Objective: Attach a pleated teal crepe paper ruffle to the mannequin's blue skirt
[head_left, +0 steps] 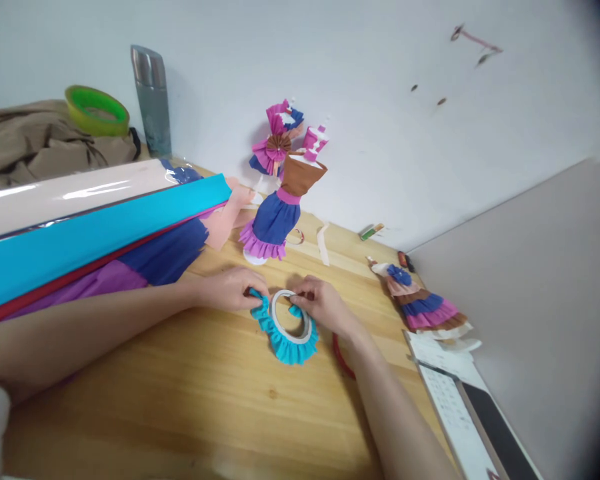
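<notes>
My left hand pinches the loose end of a gathered turquoise crepe paper strip. This ruffled strip curves around the outer lower side of a white ring that looks like a roll of tape. My right hand is closed on the ring's upper right edge, and a bit of turquoise paper shows inside the ring by its fingertips. Just beyond both hands stands a small dress form in a brown top, blue skirt and purple ruffled hem.
Rolls of crepe paper lie at left. Behind them are a bottle, a green tape roll and brown cloth. Another paper dress stands by the wall. At right are a tiered doll dress, papers and a dark flat device.
</notes>
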Available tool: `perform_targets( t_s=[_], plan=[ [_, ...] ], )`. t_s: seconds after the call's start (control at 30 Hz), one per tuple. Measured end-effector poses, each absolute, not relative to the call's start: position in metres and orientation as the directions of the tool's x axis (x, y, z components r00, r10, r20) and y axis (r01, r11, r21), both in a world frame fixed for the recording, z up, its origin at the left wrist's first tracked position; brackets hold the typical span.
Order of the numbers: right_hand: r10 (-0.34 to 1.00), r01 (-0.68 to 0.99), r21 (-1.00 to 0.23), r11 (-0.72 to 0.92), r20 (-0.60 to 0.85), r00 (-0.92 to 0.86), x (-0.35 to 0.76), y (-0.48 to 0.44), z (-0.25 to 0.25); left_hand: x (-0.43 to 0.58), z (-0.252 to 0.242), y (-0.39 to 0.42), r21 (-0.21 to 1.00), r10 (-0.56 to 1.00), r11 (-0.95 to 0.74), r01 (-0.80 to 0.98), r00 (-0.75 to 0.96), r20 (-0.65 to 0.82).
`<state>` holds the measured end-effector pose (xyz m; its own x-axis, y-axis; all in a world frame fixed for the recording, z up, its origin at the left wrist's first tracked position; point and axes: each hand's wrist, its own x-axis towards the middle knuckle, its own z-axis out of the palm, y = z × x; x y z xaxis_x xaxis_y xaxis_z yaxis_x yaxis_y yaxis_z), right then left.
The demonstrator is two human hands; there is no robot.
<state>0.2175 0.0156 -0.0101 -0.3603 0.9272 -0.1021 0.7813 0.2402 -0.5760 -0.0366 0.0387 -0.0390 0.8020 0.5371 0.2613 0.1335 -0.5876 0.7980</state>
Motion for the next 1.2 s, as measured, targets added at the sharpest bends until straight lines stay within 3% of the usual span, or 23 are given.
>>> perform_targets(
  t_s=[0.17, 0.3, 0.4, 0.57, 0.8, 1.0, 1.2],
  plan=[
    [0.883, 0.710, -0.661, 0.243, -0.153, -0.444, 0.215, 0.011, -0.004, -0.036, -0.045, 0.041, 0.831, 0.576, -0.541, 0.129, 0.777, 0.253],
    [0.902, 0.775, -0.577, 0.260, -0.141, -0.408, 0.214, 0.008, 0.001, -0.035, -0.047, 0.041, 0.803, 0.571, -0.580, 0.138, 0.772, 0.279],
    [0.948, 0.770, -0.589, 0.245, -0.021, -0.318, 0.213, 0.015, 0.009, -0.034, -0.049, 0.041, 0.789, 0.578, -0.593, 0.158, 0.766, 0.281],
    [0.956, 0.563, -0.779, 0.278, 0.282, -0.081, 0.206, 0.057, 0.040, -0.036, -0.049, 0.041, 0.802, 0.557, -0.585, 0.122, 0.779, 0.288],
    [0.898, 0.312, -0.855, 0.414, 0.327, -0.295, 0.164, 0.107, 0.071, -0.040, -0.045, 0.042, 0.851, 0.552, -0.510, 0.125, 0.806, 0.213],
    [0.898, 0.164, -0.907, 0.388, 0.333, -0.286, 0.143, 0.120, 0.066, -0.039, -0.050, 0.046, 0.845, 0.530, -0.528, 0.090, 0.812, 0.245],
    [0.899, 0.150, -0.910, 0.386, 0.334, -0.284, 0.160, 0.120, 0.072, -0.038, -0.047, 0.044, 0.848, 0.544, -0.517, 0.118, 0.810, 0.219]
  ],
)
